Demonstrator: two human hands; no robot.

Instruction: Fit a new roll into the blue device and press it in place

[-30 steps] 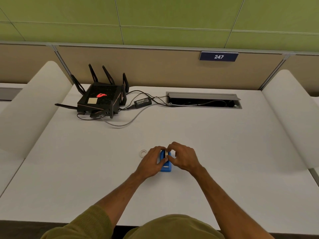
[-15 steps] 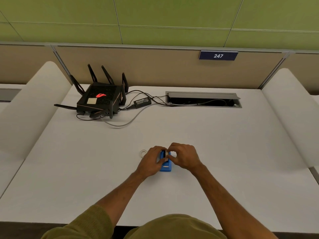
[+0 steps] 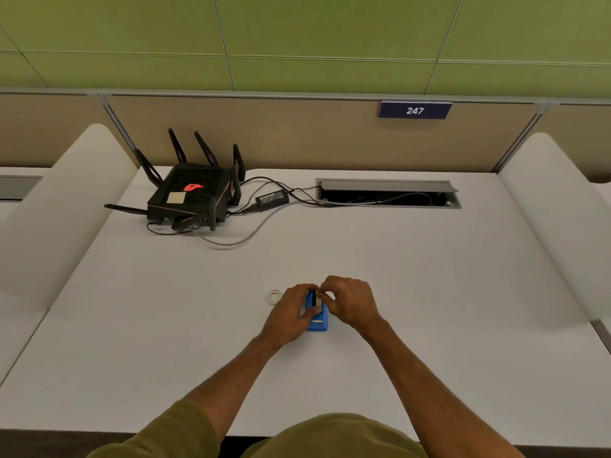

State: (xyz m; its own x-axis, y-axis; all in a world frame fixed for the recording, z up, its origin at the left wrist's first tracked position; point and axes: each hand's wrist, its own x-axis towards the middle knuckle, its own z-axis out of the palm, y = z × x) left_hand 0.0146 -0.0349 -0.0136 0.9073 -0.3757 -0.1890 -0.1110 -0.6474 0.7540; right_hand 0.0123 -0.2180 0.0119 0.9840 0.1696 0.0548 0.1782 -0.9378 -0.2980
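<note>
Blue holder (image 3: 318, 320) on white desk (image 3: 429, 292) (green wall (image 3: 297, 28) behind)

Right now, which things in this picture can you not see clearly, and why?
Head view only:
- Blue case: far end covered by left hand and right hand.
- Small piece at the fingertips: too small to identify.
- Ring: too small to identify its material.
- Cable box: inside dark.
- Elbows: cut off by the bottom edge.
</note>
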